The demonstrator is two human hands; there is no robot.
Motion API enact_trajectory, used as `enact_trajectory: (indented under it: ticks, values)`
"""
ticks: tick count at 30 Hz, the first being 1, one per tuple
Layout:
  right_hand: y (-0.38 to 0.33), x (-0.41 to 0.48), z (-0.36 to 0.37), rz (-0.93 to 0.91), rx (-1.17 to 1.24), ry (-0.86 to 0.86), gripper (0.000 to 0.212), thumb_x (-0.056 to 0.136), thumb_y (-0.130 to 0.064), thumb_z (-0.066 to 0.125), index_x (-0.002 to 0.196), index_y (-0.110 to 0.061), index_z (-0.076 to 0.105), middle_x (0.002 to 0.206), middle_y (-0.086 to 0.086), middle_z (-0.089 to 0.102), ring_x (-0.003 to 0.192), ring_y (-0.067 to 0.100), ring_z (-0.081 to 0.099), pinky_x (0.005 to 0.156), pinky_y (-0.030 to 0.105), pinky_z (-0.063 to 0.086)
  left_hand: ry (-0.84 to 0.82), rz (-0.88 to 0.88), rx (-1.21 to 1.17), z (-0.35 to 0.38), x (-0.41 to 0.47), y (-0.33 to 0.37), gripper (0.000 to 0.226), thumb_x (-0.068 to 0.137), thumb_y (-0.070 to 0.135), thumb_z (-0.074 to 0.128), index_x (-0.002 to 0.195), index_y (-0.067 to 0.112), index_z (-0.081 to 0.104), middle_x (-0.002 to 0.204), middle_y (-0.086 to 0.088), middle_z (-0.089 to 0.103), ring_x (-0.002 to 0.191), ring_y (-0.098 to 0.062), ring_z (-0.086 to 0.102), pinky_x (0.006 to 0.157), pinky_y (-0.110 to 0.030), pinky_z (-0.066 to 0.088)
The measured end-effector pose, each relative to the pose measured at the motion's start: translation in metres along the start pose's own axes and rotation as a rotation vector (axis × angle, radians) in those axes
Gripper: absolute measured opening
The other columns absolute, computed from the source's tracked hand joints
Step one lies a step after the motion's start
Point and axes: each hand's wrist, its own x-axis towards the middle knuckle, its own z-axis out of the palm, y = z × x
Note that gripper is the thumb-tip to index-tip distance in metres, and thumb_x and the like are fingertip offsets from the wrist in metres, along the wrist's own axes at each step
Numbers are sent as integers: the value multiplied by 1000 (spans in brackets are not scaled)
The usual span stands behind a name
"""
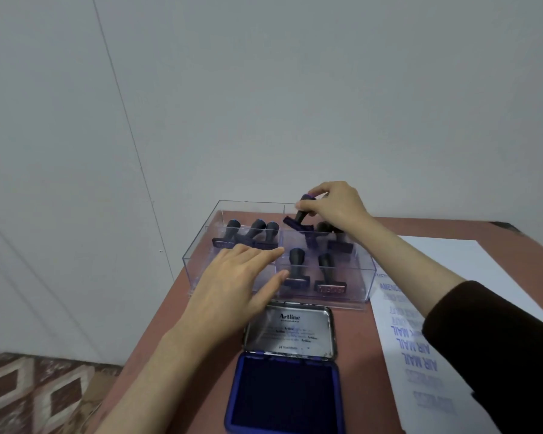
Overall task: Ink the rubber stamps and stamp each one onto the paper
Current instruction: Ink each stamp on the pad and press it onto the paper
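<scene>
At the 1 o'clock corner of the clear acrylic compartment box [250, 202], the right hand [336, 205] pinches the knob of a black-handled rubber stamp [301, 216] between curled fingertips and thumb. The stamp is tilted and clear of the compartment floor; I can't tell whether it is coming out or going back. The left hand [235, 277] lies flat with straight fingers over the box's 7 o'clock compartment, gripping nothing, probably steadying the light box so it doesn't slide. 3 more stamps [248, 233] stand at 11 o'clock and 2 [311, 270] at 5 o'clock. The blue ink pad [286, 393] sits at 6 o'clock from the box on the reddish-brown tabletop [176, 314], its metal lid [290, 330] propped open, ready for inking. The white paper sheet [445, 261] at 3 o'clock already carries several blue impressions, so the job looks well underway.
</scene>
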Motion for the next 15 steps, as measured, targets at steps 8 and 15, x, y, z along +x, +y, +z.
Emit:
enact_trajectory:
  ticks: [8,15]
  values:
    - [-1,-6,-14,150,500,64,22,78,-21,73,95,-8,67,77,8,64,53,12,49,46,20,35,16,14,42,0,0,1,45,89,45,43,116,16,65,103,4,68,98,-15,56,83,-28,47]
    - [-20,-51,-27,23,718,-89,11,83,-9,69,92,-3,65,66,4,54,52,12,47,45,18,39,195,-52,66,-18,-15,14,26,88,34,45,90,16,64,86,3,56,81,-16,48,69,-20,34]
